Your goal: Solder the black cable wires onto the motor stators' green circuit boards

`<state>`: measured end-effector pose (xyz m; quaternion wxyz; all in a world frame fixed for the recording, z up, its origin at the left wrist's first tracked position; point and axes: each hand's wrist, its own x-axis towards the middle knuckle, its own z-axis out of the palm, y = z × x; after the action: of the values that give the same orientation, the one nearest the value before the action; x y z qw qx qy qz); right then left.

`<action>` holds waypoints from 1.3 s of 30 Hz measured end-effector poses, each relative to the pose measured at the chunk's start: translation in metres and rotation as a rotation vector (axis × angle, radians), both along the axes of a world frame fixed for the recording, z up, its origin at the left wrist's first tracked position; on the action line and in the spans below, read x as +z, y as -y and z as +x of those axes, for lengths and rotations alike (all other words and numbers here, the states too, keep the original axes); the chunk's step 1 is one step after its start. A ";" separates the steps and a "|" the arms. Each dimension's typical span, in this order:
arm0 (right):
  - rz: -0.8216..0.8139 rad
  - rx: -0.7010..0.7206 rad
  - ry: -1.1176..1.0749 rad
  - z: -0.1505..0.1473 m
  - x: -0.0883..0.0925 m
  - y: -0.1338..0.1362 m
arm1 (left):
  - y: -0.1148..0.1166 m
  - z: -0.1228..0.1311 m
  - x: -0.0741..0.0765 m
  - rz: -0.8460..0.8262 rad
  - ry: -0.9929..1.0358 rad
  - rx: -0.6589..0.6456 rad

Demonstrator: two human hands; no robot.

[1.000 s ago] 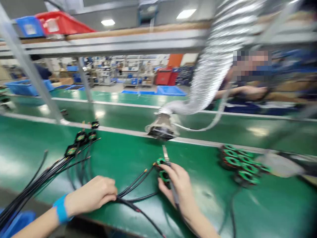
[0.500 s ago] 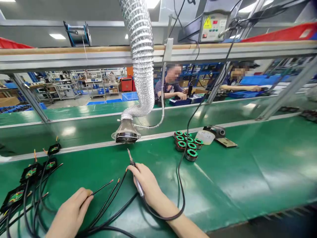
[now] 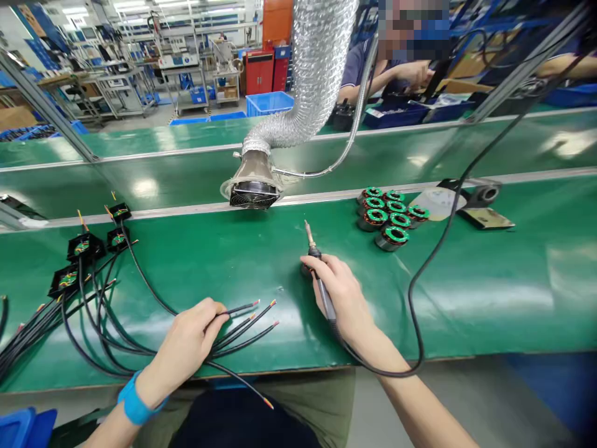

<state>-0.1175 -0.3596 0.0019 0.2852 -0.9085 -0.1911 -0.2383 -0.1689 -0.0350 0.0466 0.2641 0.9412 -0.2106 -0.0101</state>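
Both hands have shifted further up the table since the last view. The long green table (image 3: 489, 298) carries everything, and a silver foil duct (image 3: 317, 68) ends in a fume nozzle (image 3: 254, 186) at its far edge. To the right sit wound green coils (image 3: 382, 218); to the left, black connector blocks (image 3: 81, 246) trail the cables. The left grip (image 3: 184, 348) closes on those light, flexible cables (image 3: 247, 323), which could spring apart, so holding them just behind their stripped tips seems safest. The right grip (image 3: 342, 298) holds a slim soldering iron (image 3: 321, 286) like a pen, its tip clear of the table and its black cord (image 3: 415, 330) looping away to the right.
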 end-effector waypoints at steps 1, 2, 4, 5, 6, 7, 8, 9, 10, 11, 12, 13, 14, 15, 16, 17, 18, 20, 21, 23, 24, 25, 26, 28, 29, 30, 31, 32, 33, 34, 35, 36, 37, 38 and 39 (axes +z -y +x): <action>0.020 0.005 -0.005 -0.001 0.000 -0.007 | 0.008 0.005 0.001 -0.036 0.039 0.018; 0.046 0.017 -0.014 0.000 -0.001 -0.015 | 0.018 0.010 0.002 -0.065 0.073 0.026; 0.125 0.073 -0.045 0.002 -0.004 -0.032 | 0.038 0.021 0.002 -0.082 0.128 0.019; 0.171 0.113 -0.059 0.004 -0.006 -0.041 | 0.047 0.026 0.002 -0.068 0.157 0.016; 0.217 0.160 -0.070 0.006 -0.007 -0.049 | 0.054 0.030 0.002 -0.041 0.187 0.017; 0.260 0.211 -0.078 0.007 -0.007 -0.056 | 0.060 0.034 0.001 -0.012 0.216 0.019; 0.303 0.258 -0.083 0.007 -0.007 -0.061 | 0.064 0.036 0.001 0.012 0.238 0.019; 0.349 0.294 -0.081 0.006 -0.006 -0.066 | 0.066 0.038 0.001 0.024 0.245 0.018; 0.400 0.312 -0.070 0.005 -0.004 -0.069 | 0.066 0.038 0.001 0.016 0.234 0.017; 0.451 0.312 -0.053 0.002 -0.002 -0.071 | 0.066 0.038 0.001 -0.012 0.204 0.019; 0.501 0.299 -0.034 -0.001 0.001 -0.073 | 0.066 0.038 0.002 -0.059 0.165 0.025; 0.551 0.277 -0.017 -0.004 0.004 -0.074 | 0.066 0.037 0.003 -0.115 0.122 0.036; 0.597 0.258 -0.003 -0.007 0.006 -0.076 | 0.066 0.036 0.004 -0.174 0.079 0.051; 0.641 0.244 0.005 -0.010 0.009 -0.077 | 0.066 0.035 0.005 -0.231 0.041 0.064; 0.682 0.235 0.006 -0.013 0.011 -0.079 | 0.067 0.035 0.007 -0.284 0.004 0.073; 0.721 0.229 0.006 -0.014 0.012 -0.080 | 0.069 0.034 0.009 -0.332 -0.031 0.081; 0.755 0.223 0.006 -0.015 0.013 -0.082 | 0.070 0.034 0.010 -0.373 -0.060 0.089; 0.807 0.205 0.001 -0.015 0.014 -0.087 | 0.073 0.036 0.013 -0.440 -0.108 0.106; 0.827 0.192 -0.002 -0.014 0.014 -0.089 | 0.074 0.037 0.014 -0.468 -0.138 0.113; 0.868 0.160 -0.011 -0.012 0.014 -0.093 | 0.075 0.039 0.013 -0.527 -0.229 0.118; 0.888 0.147 -0.016 -0.012 0.015 -0.095 | 0.074 0.041 0.012 -0.564 -0.285 0.120; 0.907 0.137 -0.021 -0.011 0.016 -0.097 | 0.073 0.043 0.010 -0.609 -0.339 0.127; 0.923 0.130 -0.022 -0.011 0.017 -0.099 | 0.073 0.045 0.009 -0.659 -0.382 0.137; 0.953 0.119 -0.022 -0.012 0.019 -0.103 | 0.071 0.048 0.005 -0.758 -0.436 0.163; 0.965 0.112 -0.019 -0.013 0.019 -0.105 | 0.071 0.049 0.004 -0.799 -0.452 0.176; 0.979 0.107 -0.017 -0.013 0.020 -0.106 | 0.071 0.050 0.003 -0.832 -0.465 0.185; 0.993 0.101 -0.016 -0.014 0.020 -0.108 | 0.072 0.050 0.003 -0.858 -0.475 0.193; 1.008 0.094 -0.016 -0.014 0.020 -0.110 | 0.072 0.050 0.002 -0.879 -0.480 0.198; 1.025 0.084 -0.016 -0.015 0.019 -0.111 | 0.074 0.050 0.002 -0.898 -0.480 0.204; 1.045 0.071 -0.019 -0.015 0.018 -0.113 | 0.075 0.049 0.001 -0.913 -0.474 0.211; 1.066 0.058 -0.026 -0.015 0.017 -0.114 | 0.076 0.048 0.000 -0.926 -0.461 0.219; 1.085 0.048 -0.036 -0.014 0.016 -0.115 | 0.078 0.047 0.000 -0.932 -0.443 0.227; 1.101 0.042 -0.045 -0.014 0.015 -0.116 | 0.078 0.046 -0.001 -0.933 -0.421 0.236; 1.113 0.041 -0.054 -0.014 0.015 -0.116 | 0.078 0.045 -0.001 -0.928 -0.403 0.242; 1.118 0.045 -0.061 -0.014 0.014 -0.116 | 0.078 0.045 -0.002 -0.918 -0.396 0.242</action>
<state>-0.1311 -0.2432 0.0162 0.7339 -0.6213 -0.0467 -0.2706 -0.1239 -0.1129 0.0450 0.6842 0.7259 -0.0289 -0.0639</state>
